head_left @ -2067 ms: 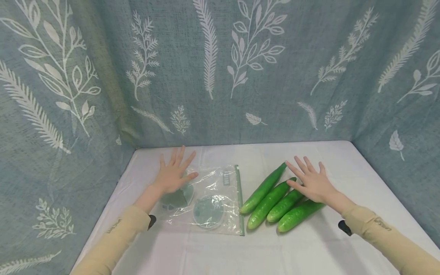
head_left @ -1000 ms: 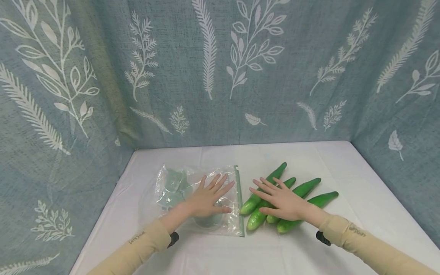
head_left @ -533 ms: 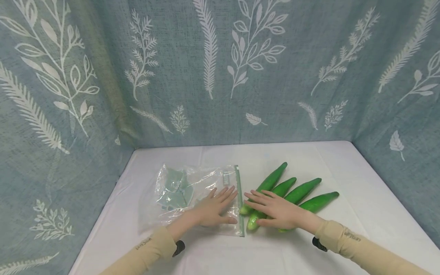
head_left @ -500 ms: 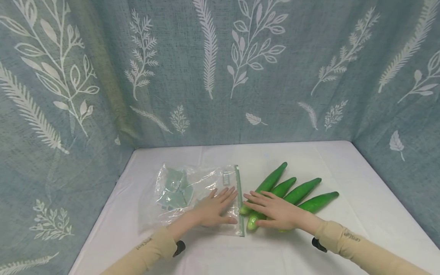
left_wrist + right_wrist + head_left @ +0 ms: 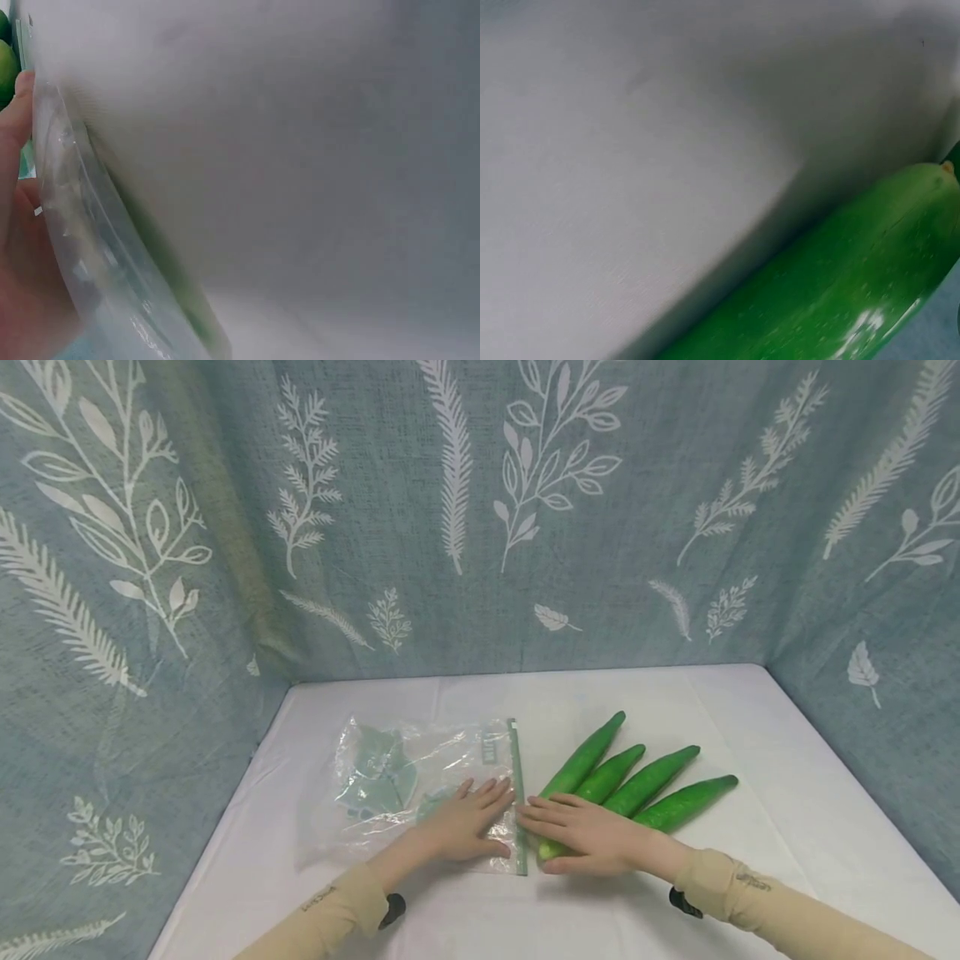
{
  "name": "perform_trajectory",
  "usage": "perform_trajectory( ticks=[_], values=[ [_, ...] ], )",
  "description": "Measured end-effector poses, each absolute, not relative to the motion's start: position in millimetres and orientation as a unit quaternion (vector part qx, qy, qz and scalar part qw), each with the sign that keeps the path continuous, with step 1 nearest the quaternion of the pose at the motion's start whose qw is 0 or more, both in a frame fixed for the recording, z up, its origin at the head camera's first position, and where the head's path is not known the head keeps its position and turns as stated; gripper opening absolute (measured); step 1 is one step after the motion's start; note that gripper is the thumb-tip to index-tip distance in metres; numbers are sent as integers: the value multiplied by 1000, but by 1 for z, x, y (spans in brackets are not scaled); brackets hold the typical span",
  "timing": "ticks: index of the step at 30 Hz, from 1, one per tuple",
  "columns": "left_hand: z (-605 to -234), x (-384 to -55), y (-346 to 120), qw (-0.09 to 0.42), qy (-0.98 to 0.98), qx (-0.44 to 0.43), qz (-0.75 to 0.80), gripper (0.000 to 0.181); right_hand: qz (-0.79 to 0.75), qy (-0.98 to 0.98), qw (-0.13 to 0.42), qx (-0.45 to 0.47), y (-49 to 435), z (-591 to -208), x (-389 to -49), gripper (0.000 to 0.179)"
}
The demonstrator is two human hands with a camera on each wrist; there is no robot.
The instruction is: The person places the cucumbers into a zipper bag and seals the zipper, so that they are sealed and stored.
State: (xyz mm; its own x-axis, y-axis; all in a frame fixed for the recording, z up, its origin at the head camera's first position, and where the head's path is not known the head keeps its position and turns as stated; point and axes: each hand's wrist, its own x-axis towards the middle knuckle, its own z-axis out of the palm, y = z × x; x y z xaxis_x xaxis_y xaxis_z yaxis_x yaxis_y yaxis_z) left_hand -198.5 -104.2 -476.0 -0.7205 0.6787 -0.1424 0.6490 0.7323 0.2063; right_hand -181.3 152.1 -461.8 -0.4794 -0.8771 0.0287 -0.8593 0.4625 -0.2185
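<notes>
Your left hand (image 5: 467, 827), straight-fingered over the clear bag (image 5: 431, 768); your right hand (image 5: 588, 837), likewise extended over four cucumbers (image 5: 660, 773) just right of it, no grip visible: round, loose, likely to roll if nudged sideways.

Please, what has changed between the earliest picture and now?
In the head view, the bare left hand moved right and down, from the left part of the clear plastic bag to near its green edge strip. The bare right hand moved left and down, to the nearer ends of the four long green cucumbers. No grip or release is visible; bag and cucumbers stayed in place.
</notes>
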Motion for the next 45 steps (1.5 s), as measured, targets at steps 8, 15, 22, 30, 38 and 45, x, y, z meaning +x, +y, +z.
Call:
perform_trajectory(
  ticks=[8, 15, 22, 30, 38, 45],
  values=[
    [-477, -198, -119, 100, 927, 343, 118, 80, -106, 855, 60, -505, 143, -463, -179, 66],
    [-481, -195, -129, 97, 925, 331, 162, 78, -48, 849, 44, -524, 135, -462, -180, 66],
    [-485, -195, -133, 93, 917, 338, 193, 77, 7, 846, 21, -533, 125, -462, -180, 69],
    [-488, -197, -136, 90, 909, 341, 220, 74, 29, 851, 13, -525, 121, -462, -179, 68],
    [-488, -196, -139, 94, 898, 357, 241, 68, 34, 850, 11, -526, 115, -465, -180, 69],
    [-492, -196, -136, 100, 901, 356, 229, 64, 44, 844, 27, -533, 104, -471, -178, 75]
  ],
)
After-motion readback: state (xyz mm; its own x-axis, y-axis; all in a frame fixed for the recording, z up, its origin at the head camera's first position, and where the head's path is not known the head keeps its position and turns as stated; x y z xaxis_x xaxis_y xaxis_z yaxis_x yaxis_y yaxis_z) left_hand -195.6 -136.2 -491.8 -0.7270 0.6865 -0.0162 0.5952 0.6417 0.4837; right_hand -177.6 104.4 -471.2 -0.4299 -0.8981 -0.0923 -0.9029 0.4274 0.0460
